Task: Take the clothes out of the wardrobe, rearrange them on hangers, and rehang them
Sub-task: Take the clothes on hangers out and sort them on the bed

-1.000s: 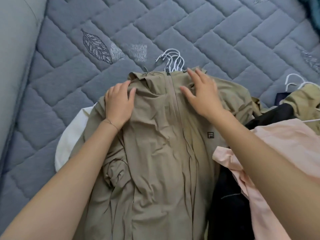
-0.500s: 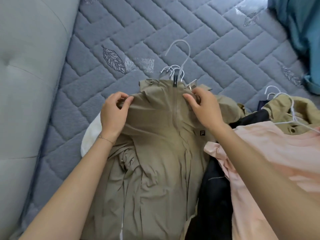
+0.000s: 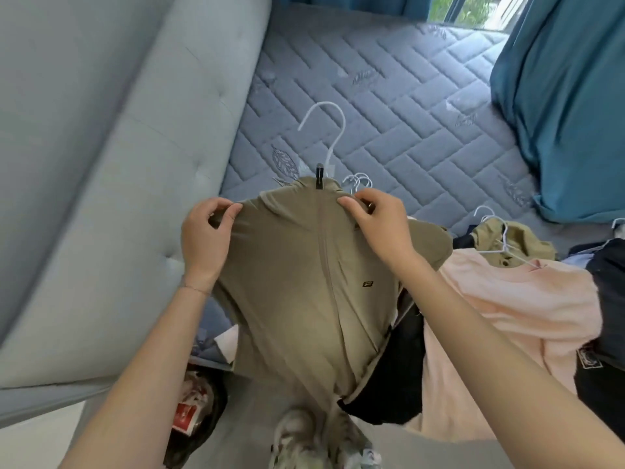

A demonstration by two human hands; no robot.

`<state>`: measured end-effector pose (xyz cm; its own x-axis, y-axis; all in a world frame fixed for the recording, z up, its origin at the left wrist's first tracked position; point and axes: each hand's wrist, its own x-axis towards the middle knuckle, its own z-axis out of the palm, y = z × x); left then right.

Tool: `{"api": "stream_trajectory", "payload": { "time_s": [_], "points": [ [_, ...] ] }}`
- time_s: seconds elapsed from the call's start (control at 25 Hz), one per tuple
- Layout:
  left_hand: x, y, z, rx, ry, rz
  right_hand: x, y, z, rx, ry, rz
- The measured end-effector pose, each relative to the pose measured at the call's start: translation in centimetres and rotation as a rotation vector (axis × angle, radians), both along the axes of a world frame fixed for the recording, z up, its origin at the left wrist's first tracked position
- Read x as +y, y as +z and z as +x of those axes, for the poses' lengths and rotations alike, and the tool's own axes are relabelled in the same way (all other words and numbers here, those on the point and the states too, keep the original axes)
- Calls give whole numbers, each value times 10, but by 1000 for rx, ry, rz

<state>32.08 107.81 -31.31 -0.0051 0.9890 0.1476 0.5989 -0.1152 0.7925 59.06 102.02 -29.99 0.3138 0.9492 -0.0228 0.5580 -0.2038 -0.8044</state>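
Note:
A khaki zip jacket (image 3: 304,272) hangs on a white hanger (image 3: 329,133), lifted off the bed with its hook pointing away from me. My left hand (image 3: 203,238) pinches the jacket's left shoulder. My right hand (image 3: 378,225) grips the right shoulder near the collar. To the right lies a pile of clothes: a pale pink garment (image 3: 500,306), a black one (image 3: 395,377) and another khaki piece on a white hanger (image 3: 507,238). Several more white hanger hooks (image 3: 358,181) show behind the jacket's collar.
The quilted grey-blue mattress (image 3: 389,106) stretches ahead. A padded grey headboard (image 3: 118,164) rises on the left. Teal curtains (image 3: 568,96) hang at the far right. A dark bag with red and white contents (image 3: 196,418) sits on the floor below.
Both hands went from resting flat on the jacket to gripping its shoulders, then lifted it with its hanger off the pile. The view has tilted up.

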Motion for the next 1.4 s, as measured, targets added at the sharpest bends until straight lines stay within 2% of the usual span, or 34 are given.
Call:
{"api": "stream_trajectory", "payload": {
  "time_s": [0.28, 0.68, 1.04, 1.4],
  "points": [
    [-41, 121, -54, -64, -75, 139, -68, 122, -68, 16, -174, 112],
    [-119, 240, -113, -102, -208, 254, -185, 262, -143, -82, -347, 276],
    [-182, 299, -81, -71, -340, 340, -278, 310, -125, -160, -462, 340],
    [-265, 300, 29, -39, -361, 294, -369, 313, -23, -244, -535, 323]
  ]
}}
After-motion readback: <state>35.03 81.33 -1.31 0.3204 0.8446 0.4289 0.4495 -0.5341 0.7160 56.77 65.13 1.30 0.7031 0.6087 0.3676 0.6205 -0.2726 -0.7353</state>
